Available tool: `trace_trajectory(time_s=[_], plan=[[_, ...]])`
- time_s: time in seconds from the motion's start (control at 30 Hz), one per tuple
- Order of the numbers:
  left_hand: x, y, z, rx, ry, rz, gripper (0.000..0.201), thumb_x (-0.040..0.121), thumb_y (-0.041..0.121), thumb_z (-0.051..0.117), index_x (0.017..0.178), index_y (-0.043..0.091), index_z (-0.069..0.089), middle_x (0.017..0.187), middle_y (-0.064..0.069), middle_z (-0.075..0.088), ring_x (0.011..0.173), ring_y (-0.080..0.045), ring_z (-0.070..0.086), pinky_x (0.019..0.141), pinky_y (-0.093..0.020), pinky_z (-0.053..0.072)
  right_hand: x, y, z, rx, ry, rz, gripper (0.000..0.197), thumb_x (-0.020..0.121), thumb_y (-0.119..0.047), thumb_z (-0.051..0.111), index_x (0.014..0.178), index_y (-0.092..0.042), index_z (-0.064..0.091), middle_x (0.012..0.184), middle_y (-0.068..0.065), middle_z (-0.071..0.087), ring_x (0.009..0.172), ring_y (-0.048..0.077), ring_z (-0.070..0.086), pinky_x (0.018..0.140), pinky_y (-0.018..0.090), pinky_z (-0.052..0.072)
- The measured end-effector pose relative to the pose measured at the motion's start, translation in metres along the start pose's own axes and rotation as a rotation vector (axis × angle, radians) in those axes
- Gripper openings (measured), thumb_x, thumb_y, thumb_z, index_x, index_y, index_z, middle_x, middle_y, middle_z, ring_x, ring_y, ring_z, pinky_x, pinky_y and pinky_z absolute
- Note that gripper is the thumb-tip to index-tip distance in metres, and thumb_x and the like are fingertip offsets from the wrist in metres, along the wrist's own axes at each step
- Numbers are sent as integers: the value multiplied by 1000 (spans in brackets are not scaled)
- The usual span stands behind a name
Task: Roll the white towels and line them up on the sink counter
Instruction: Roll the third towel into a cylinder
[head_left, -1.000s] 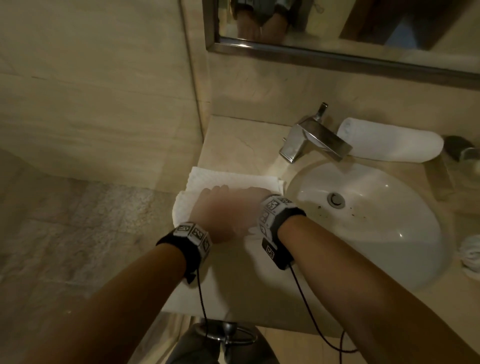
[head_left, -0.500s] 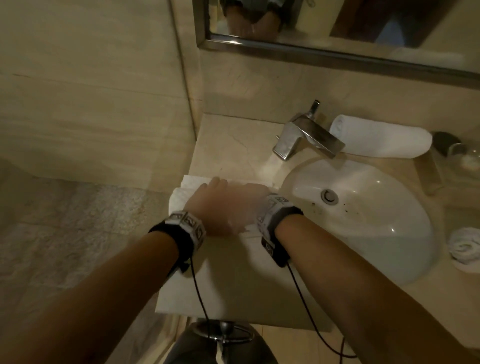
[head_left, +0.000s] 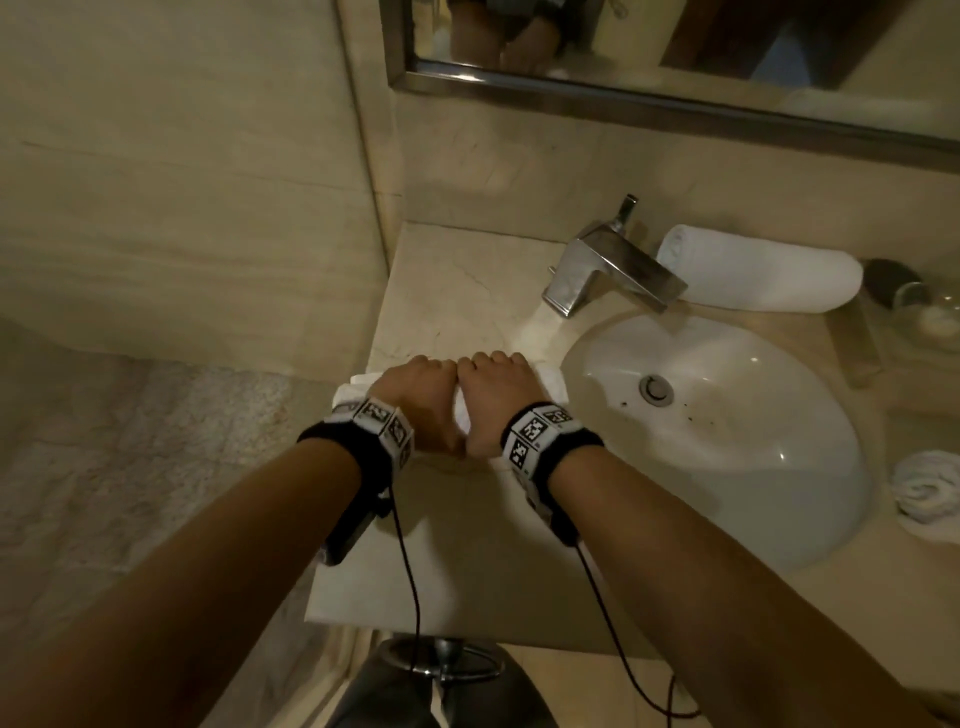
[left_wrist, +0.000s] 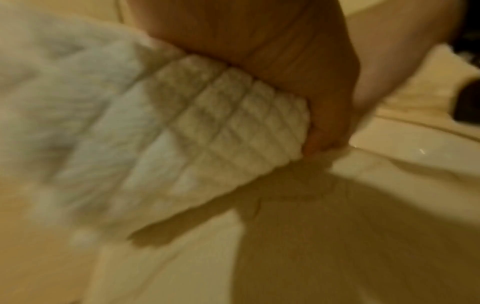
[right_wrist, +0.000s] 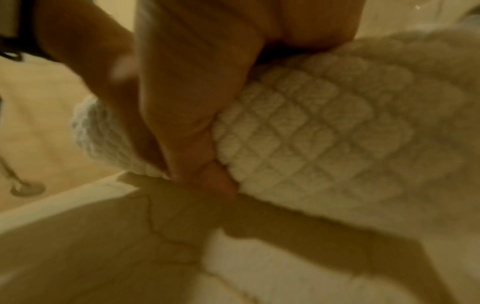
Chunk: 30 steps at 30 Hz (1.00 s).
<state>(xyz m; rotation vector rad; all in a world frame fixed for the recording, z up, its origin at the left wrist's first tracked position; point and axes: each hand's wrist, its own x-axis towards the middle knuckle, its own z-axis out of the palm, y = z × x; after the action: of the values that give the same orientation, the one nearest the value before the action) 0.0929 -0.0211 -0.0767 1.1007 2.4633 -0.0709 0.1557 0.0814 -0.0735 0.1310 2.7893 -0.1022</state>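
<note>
Towel (head_left: 551, 378) under both hands, rolled into a waffle-textured cylinder on the table (head_left: 447, 291), left of the basin (head_left: 727, 441). Long axis left to right, across the forearms. Left hand (head_left: 415, 400) and right hand (head_left: 493, 395) side by side on top, touching, fingers curled over the roll, thumbs tucked beneath. Finished roll (head_left: 758, 273) lying behind the faucet (head_left: 608, 270), far right of the hands; probably nearer the right arm for placing alongside.
</note>
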Motion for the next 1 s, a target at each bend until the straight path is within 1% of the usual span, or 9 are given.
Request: trace_trajectory(time_s=[0.17,0.23,0.37,0.47,0.53,0.6,0.73,0.83,1.0], plan=[[-22,5,15,217,204,69,61,75,51,57,119,13,42,113,-7,52,101,-26,47,88,-36,37,7,2,-8,157,-160,53,34,50,-38,68,79,-24,56,72,-5,60,68,19,61,56,24,44],[-16,9,12,208,155,44,65,71,51,63,119,14,41,113,-6,53,101,-25,48,89,-36,39,7,4,-10,182,-168,66,41,51,-36,71,86,-22,56,81,-3,63,72,19,60,59,26,46],[6,6,-6,136,-28,0,85,53,52,81,122,18,44,114,-4,59,103,-24,56,89,-34,46,-6,4,0,61,-22,38,72,64,-43,74,123,-15,44,116,4,53,106,25,53,91,38,42],[15,5,-14,118,-150,-40,89,52,51,83,125,19,43,116,-4,60,106,-26,59,90,-35,50,-10,3,6,40,45,33,76,69,-39,74,131,-14,37,124,6,51,112,26,50,97,39,37],[17,5,-14,103,-183,-48,91,50,53,82,125,20,44,114,-4,61,103,-26,60,89,-36,51,-7,4,1,69,-13,32,76,68,-39,76,130,-14,39,120,6,54,110,27,53,93,39,39],[16,3,-11,61,-191,-47,91,47,53,81,125,22,46,111,-3,61,100,-26,60,89,-37,51,-2,7,-6,114,-91,27,72,63,-40,79,122,-15,46,105,4,59,97,26,60,78,33,43],[0,1,-1,127,31,50,89,54,61,72,125,17,42,114,-3,54,104,-22,51,89,-33,46,4,9,-15,172,-160,43,64,53,-38,81,108,-20,52,78,-5,50,75,20,56,64,26,41],[-8,1,5,183,121,90,83,59,62,65,122,14,41,112,-5,51,102,-23,48,86,-34,44,7,10,-17,196,-164,33,58,56,-37,75,108,-21,55,80,-5,53,80,21,60,65,26,41],[-6,3,5,173,121,74,87,57,61,70,125,15,40,113,-4,52,102,-23,50,88,-34,45,0,8,-18,169,-131,27,53,65,-35,73,112,-19,52,89,-1,60,86,23,60,70,28,41]])
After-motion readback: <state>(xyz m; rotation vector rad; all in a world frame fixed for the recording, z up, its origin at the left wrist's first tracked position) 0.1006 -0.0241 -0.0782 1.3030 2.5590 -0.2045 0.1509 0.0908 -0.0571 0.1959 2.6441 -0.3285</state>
